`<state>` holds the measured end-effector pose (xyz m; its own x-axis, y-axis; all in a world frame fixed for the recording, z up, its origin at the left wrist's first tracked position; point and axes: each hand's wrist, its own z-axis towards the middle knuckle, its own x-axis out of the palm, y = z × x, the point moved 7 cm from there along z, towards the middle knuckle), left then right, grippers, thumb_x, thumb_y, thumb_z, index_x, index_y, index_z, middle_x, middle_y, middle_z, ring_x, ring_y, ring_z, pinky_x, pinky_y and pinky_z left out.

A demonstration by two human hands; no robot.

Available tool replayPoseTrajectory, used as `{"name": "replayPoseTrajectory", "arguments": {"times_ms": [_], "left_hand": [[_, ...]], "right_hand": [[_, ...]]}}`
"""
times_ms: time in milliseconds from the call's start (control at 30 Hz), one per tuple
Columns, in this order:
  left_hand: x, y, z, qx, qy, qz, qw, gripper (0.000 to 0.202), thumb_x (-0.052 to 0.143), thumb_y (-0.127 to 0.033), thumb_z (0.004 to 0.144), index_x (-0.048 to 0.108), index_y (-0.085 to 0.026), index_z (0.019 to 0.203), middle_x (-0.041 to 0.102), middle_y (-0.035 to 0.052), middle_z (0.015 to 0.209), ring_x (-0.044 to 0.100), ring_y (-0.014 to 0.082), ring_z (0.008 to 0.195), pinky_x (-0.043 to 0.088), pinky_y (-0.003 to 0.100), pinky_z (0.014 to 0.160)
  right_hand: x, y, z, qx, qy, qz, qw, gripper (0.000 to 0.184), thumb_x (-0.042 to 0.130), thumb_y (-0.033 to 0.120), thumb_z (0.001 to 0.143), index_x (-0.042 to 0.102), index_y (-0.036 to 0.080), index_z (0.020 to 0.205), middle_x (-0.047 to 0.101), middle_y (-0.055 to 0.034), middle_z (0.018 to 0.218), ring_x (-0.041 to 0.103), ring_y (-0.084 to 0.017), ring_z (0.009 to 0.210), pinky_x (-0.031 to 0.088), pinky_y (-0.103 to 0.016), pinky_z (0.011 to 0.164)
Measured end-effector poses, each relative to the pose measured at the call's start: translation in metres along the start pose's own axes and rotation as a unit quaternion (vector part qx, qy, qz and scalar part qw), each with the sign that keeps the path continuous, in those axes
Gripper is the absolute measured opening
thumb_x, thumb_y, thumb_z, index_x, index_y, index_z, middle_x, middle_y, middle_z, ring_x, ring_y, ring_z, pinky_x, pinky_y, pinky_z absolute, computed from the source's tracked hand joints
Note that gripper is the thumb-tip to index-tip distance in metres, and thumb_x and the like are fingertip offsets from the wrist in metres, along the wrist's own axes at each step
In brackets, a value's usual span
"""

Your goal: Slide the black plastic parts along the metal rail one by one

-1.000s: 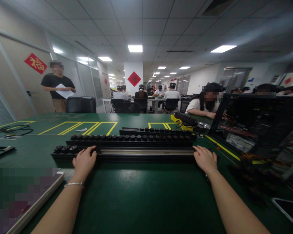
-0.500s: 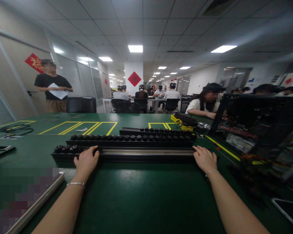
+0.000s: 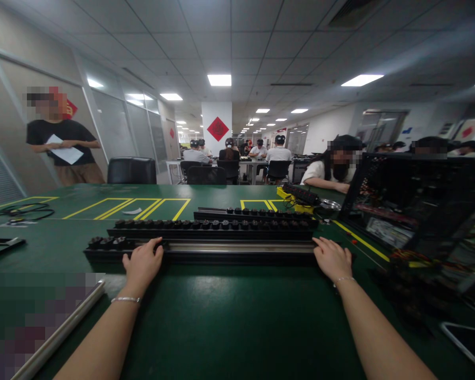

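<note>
In front of me lies a long black rail [image 3: 237, 257] with a bright metal strip along its channel. Several black knob-like parts [image 3: 106, 243] sit at its left end. My left hand [image 3: 142, 266] is over the left part of the rail, with index finger and thumb closed about a small dark part [image 3: 164, 246] in the channel; its kind is hard to see. At the right end, my right hand [image 3: 332, 259] grips the rail with bent fingers, its thumb mostly hidden. Directly behind lies a second black rail [image 3: 214, 231] carrying a row of black knobs.
A shorter black rail [image 3: 209, 215] lies farther back. To the right stand an open computer case [image 3: 380, 200] and a yellow tray [image 3: 303, 208] with black parts. A phone-like device [image 3: 469, 343] is at lower right. A co-worker [image 3: 320, 171] sits across; another person [image 3: 63, 137] stands at left.
My left hand has slid slightly to the right along the rail, the small dark part with it. My right hand has stayed put. The standing person has shifted left.
</note>
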<state>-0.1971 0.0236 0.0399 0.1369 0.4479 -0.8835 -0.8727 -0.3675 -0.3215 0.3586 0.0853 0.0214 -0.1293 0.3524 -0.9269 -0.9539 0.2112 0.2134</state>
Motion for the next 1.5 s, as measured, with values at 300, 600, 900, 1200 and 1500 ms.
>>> {"name": "replayPoseTrajectory", "arguments": {"times_ms": [300, 600, 900, 1200, 1500], "left_hand": [[0.0, -0.006, -0.003, 0.022, 0.0, 0.007, 1.0, 0.042, 0.032, -0.036, 0.087, 0.054, -0.028, 0.122, 0.064, 0.011, 0.115, 0.053, 0.028, 0.113, 0.022, 0.06, 0.102], [-0.001, -0.01, -0.004, 0.029, 0.001, 0.021, 0.999, 0.042, 0.031, -0.034, 0.088, 0.054, -0.029, 0.122, 0.065, 0.0106, 0.114, 0.054, 0.027, 0.111, 0.023, 0.058, 0.102], [0.003, -0.016, -0.008, 0.054, -0.018, 0.027, 0.998, 0.044, 0.034, -0.041, 0.087, 0.051, -0.023, 0.124, 0.062, 0.0132, 0.118, 0.053, 0.0297, 0.111, 0.026, 0.057, 0.101], [0.005, -0.019, -0.009, 0.069, -0.015, 0.019, 0.997, 0.042, 0.033, -0.036, 0.088, 0.052, -0.027, 0.123, 0.063, 0.0106, 0.118, 0.054, 0.0269, 0.111, 0.024, 0.059, 0.102], [0.005, -0.026, -0.011, 0.099, -0.013, 0.023, 0.995, 0.041, 0.03, -0.028, 0.089, 0.054, -0.028, 0.122, 0.067, 0.008, 0.112, 0.057, 0.0242, 0.107, 0.022, 0.056, 0.104]], "right_hand": [[-0.001, 0.002, -0.001, 0.001, -0.009, 0.002, 1.0, 0.053, 0.021, 0.032, 0.086, 0.053, 0.027, 0.128, 0.045, -0.0004, 0.14, 0.035, -0.021, 0.13, 0.019, -0.052, 0.108], [0.001, 0.0, 0.0, 0.001, -0.005, -0.002, 1.0, 0.053, 0.021, 0.033, 0.086, 0.053, 0.029, 0.129, 0.045, -0.0003, 0.14, 0.034, -0.022, 0.13, 0.02, -0.052, 0.108], [0.001, -0.001, 0.001, 0.002, -0.007, -0.004, 1.0, 0.052, 0.022, 0.033, 0.087, 0.053, 0.03, 0.128, 0.046, 0.0003, 0.139, 0.035, -0.022, 0.13, 0.021, -0.052, 0.108], [-0.001, 0.0, -0.001, 0.001, -0.016, 0.0, 1.0, 0.053, 0.022, 0.032, 0.086, 0.054, 0.028, 0.127, 0.046, -0.0008, 0.139, 0.035, -0.022, 0.129, 0.02, -0.052, 0.108], [-0.001, 0.0, 0.0, -0.004, -0.019, -0.005, 1.0, 0.052, 0.022, 0.032, 0.086, 0.054, 0.028, 0.127, 0.047, -0.0009, 0.138, 0.035, -0.022, 0.129, 0.021, -0.052, 0.107]]}}
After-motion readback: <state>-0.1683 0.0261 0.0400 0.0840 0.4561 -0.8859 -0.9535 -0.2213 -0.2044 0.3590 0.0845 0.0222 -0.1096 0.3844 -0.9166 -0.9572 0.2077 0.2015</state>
